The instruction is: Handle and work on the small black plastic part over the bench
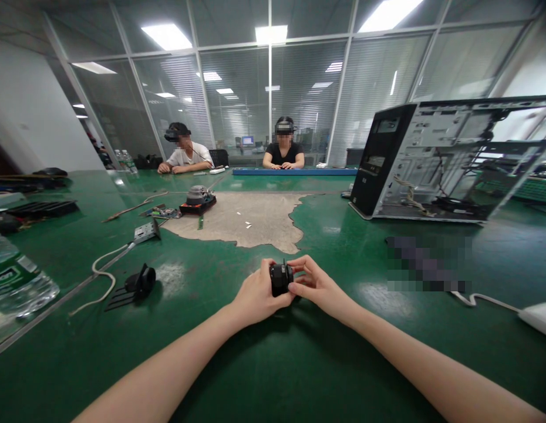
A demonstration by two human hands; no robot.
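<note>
A small black cylindrical part [279, 278] with a thin raised flange is between my two hands, just above the green table [326, 376]; its exact kind I cannot make out. My left hand [254, 296] wraps around its left side, thumb underneath. From the right, my right hand [316, 286] pinches the flanged end between thumb and fingers. Part of the piece is hidden behind the fingers. To the left lies another black part [143, 279] with a round end and several long prongs.
An open computer case [387, 164] stands at right. A water bottle [17, 276] is at far left. A metal bracket [145, 231], a cable [99, 267] and a heatsink with fan [198, 197] lie left of centre. Two people [284, 151] sit across the table.
</note>
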